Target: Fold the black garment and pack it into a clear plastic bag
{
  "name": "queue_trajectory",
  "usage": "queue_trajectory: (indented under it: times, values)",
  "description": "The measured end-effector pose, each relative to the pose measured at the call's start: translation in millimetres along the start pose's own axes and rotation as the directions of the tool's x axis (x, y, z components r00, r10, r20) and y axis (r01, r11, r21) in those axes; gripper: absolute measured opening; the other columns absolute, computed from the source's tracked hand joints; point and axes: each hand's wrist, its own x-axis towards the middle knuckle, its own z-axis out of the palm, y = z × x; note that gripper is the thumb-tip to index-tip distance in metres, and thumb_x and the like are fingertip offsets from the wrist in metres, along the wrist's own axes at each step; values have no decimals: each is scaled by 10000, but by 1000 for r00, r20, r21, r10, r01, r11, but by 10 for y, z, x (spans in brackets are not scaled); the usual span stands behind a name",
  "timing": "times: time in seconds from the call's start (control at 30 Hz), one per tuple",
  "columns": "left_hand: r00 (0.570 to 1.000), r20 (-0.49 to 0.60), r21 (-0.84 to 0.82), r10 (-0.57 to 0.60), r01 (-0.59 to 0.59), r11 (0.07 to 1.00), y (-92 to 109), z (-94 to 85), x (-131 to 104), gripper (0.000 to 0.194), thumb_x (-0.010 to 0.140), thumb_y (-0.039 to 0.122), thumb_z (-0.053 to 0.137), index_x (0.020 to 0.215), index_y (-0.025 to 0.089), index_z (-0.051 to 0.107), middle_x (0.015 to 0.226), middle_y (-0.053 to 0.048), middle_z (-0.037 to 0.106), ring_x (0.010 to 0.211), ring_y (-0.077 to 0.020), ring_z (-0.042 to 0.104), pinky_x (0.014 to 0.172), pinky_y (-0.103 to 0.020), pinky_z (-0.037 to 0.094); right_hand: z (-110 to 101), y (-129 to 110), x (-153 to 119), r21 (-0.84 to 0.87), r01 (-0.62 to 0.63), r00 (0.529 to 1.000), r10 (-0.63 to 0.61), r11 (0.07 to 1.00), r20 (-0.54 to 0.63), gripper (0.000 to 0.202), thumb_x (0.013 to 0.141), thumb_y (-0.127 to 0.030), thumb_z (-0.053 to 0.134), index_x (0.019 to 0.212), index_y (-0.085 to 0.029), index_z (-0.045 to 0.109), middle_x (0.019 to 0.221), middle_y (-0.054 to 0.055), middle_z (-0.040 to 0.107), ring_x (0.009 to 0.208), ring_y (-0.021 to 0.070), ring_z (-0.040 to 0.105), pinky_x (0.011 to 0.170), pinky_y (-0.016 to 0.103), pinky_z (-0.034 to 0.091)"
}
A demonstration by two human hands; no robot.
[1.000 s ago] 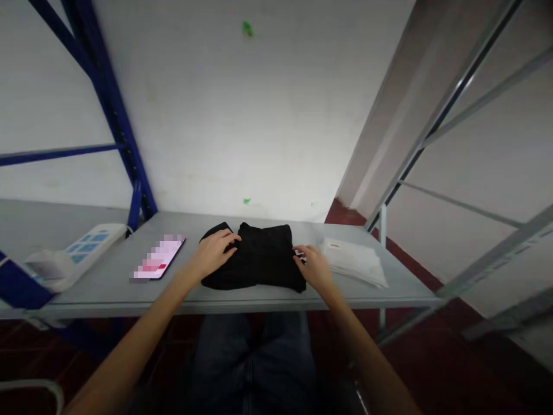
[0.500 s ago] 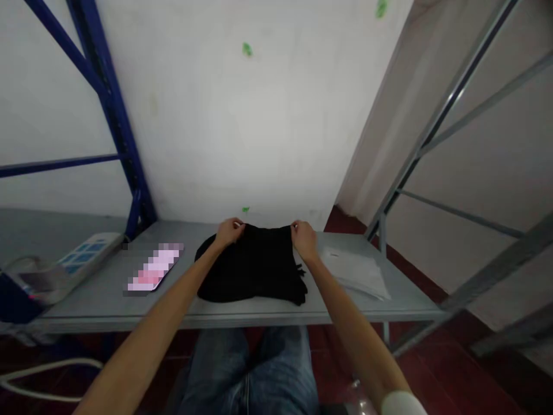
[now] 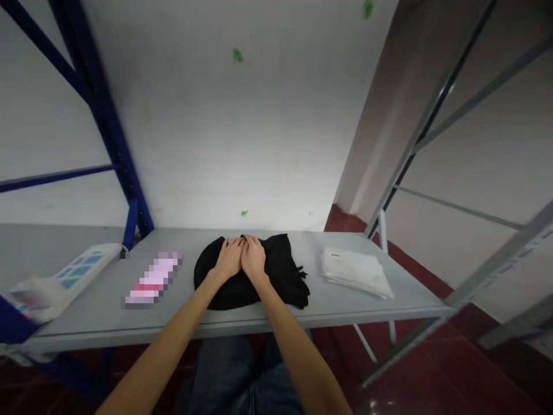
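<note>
Your left hand and right hand lie side by side on a folded black cloth, touching each other near its far edge, their backs turned up. Both press on the fabric; whether the fingertips pinch it, you cannot tell from here, since the backs of the hands hide them. The cloth lies at the middle of a grey table, its left end rounded, its right end uneven, with short dark strands sticking out. Its near edge sits just inside the table's front edge, and its far edge comes close to the white wall. To the right, a strip of grey tabletop separates the cloth from a flat stack of white packets, which lies inside the table's right end. To the left, another strip runs between the cloth and a phone, its screen pixelated pink. Farther left, a white power strip lies at a slant, well apart from your hands. Blue metal posts rise at the left, grey ones at the right.
</note>
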Motion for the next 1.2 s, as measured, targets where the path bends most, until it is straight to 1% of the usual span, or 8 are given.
queue_trajectory:
  times: [0.13,0.2,0.33,0.5,0.63,0.87,1.03,1.2]
  values:
    - [993,116,-68,23,-15,998,-233,163,-101,563,967,222,420,1522,177,502,1633,-138,437,1545,-298,347,1263,-587,242,101,177,-80,-128,55,980,-29,990,196,525,1088,-339,322,1549,-151,486,1609,126,472,1534,267,348,1267,485,238]
    - [994,110,-141,19,-3,990,-308,237,-116,571,983,264,402,1545,189,475,1647,-123,415,1556,-276,331,1261,-569,255,69,307,-99,-186,81,967,-32,979,253,559,1094,-415,321,1570,-157,459,1635,125,430,1564,285,287,1276,536,186]
    - [998,63,-187,4,8,982,-383,286,-144,578,1037,416,362,1576,220,428,1677,-109,359,1561,-249,324,1274,-550,220,-177,640,-100,-329,78,969,7,941,247,556,1091,-437,341,1552,-166,493,1649,135,403,1565,302,280,1272,563,154]
    - [994,94,-20,-53,55,998,-442,233,-191,567,1057,528,323,1552,298,477,1682,-79,355,1577,-296,280,1272,-620,105,-484,973,-111,-434,81,983,0,897,183,527,1088,-380,357,1543,-160,508,1645,141,411,1548,272,325,1281,482,160]
    - [988,122,61,-99,92,994,-461,171,-216,588,1046,589,329,1553,329,474,1675,-92,368,1577,-343,265,1227,-716,83,-525,1043,-86,-396,94,988,-36,913,151,518,1078,-371,378,1518,-150,538,1637,132,428,1553,267,316,1280,472,196]
    - [983,146,67,-112,104,992,-453,131,-228,644,1042,615,294,1587,298,424,1673,-112,372,1573,-338,276,1234,-682,132,-601,1173,6,-248,35,999,-41,968,-20,535,1058,-237,285,1504,-85,538,1583,136,504,1529,212,365,1257,370,292]
    - [983,146,55,-113,106,993,-462,140,-219,657,1036,632,293,1583,297,430,1665,-114,388,1572,-327,280,1240,-653,144,-531,1194,5,-365,22,992,24,931,123,548,1077,-315,321,1545,-79,481,1633,161,424,1561,271,299,1258,443,267]
    - [983,152,37,-106,102,994,-489,162,-204,656,1032,631,300,1579,294,433,1664,-112,392,1573,-327,279,1239,-667,135,-477,1155,-15,-438,-30,980,112,899,162,598,1089,-435,310,1554,-95,470,1655,181,376,1568,319,268,1232,516,269]
